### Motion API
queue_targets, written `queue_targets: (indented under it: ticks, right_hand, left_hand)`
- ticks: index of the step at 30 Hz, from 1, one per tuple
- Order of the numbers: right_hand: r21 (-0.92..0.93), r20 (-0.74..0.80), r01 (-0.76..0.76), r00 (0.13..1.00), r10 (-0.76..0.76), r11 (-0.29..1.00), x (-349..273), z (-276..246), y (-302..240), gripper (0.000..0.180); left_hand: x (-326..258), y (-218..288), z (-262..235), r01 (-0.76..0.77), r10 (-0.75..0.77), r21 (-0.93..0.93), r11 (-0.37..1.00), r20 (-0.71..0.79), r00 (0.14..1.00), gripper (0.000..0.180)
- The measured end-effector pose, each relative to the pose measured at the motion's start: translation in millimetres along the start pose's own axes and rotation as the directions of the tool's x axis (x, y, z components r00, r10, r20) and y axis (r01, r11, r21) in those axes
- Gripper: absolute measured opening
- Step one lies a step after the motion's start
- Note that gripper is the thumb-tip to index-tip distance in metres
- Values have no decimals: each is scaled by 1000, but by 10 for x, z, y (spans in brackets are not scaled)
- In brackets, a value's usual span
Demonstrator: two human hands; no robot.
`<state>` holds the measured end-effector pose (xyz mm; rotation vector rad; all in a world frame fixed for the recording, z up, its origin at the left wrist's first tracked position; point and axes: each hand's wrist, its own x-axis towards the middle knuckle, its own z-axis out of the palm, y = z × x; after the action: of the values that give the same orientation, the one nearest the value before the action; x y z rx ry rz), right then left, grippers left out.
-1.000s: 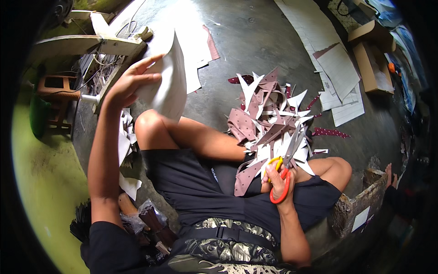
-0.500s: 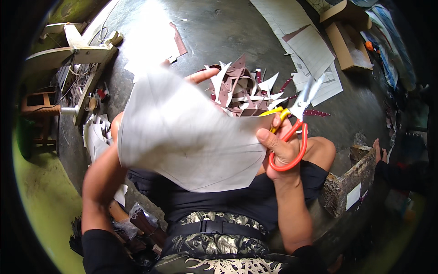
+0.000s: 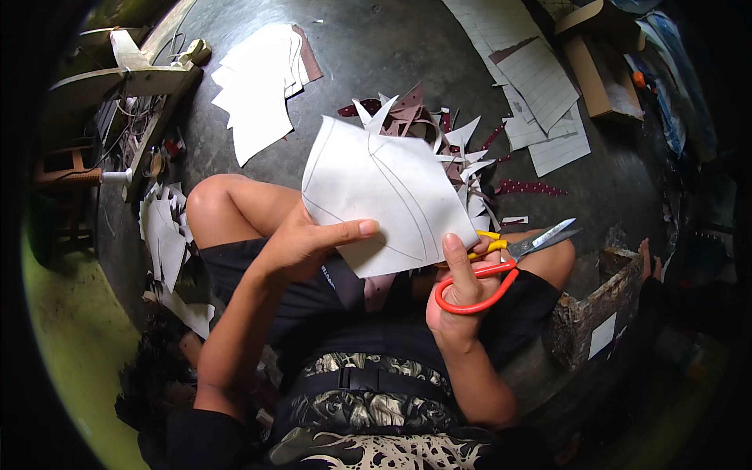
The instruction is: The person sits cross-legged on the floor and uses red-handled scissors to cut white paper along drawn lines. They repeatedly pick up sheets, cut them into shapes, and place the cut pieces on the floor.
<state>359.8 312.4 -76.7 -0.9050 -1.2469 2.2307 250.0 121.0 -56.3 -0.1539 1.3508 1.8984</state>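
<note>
In front of me a white sheet, marked with curved drawn lines, is held up between both hands. My left hand grips its left lower edge, thumb on top and fingers hidden underneath. With my right hand I pinch its lower right corner under the thumb. That same hand carries scissors, one loop red and the other yellow, their blades slightly apart and pointing right, away from the sheet. Just beyond the sheet lies a heap of white and brownish-pink offcuts, some dark red with white dots.
White cut pieces lie stacked on the floor at far left, lined sheets at far right beside a cardboard box. A wooden frame stands left, more white scraps below it. A worn block-like container is at right, near another person's hand.
The sheet, spread wide and blurred before, is now smaller in view and steadier. My left hand has come from behind it to its near edge. The scissors have swung down to the right.
</note>
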Motion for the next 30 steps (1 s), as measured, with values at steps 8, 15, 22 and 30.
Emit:
queue_targets:
  ticks: [8,15,22,30]
  right_hand:
    - [-423,461,-13,857,228,906,-103,-490,-302,33]
    - [-659,585,32,651,485,752,-395,-551,-245,43]
    - [-665,518,117,784,343,738,-357,-294,-189,46]
    - [-685,508,132,791,341,716,-346,-254,-197,47]
  left_hand:
    - [-13,460,-167,-107,129,185,977,-111,985,61]
    - [68,516,-225,-180,186,85,980,-62,981,60]
    - [36,430,-114,-158,176,134,978,-142,974,61]
    - [62,324,-133,-196,199,39,980,-125,972,61]
